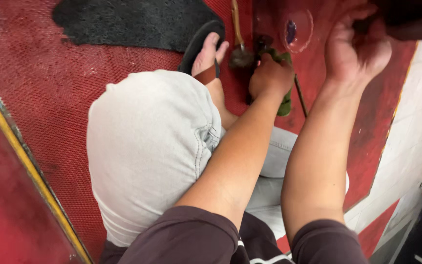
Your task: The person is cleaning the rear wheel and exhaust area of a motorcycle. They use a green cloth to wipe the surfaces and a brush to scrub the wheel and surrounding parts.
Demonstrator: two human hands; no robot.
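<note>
My left hand (pixel 269 76) is closed around a green-handled tool (pixel 285 100) held down against the red floor (pixel 50 88). Just to its left lies a small brush (pixel 241 57) with a thin wooden handle. My right hand (pixel 355 49) is raised at the upper right, fingers curled on the end of a dark object (pixel 406 22) at the frame's top edge. A thin dark rod (pixel 300 97) runs along the floor between the two hands.
My bent knee in light jeans (pixel 147 146) fills the middle, with my foot in a black sandal (pixel 206 49) ahead of it. A black mat (pixel 133 22) lies at the top. A yellow stripe (pixel 25 161) borders the left, white tiles (pixel 416 127) the right. A round shiny patch (pixel 297 30) marks the floor.
</note>
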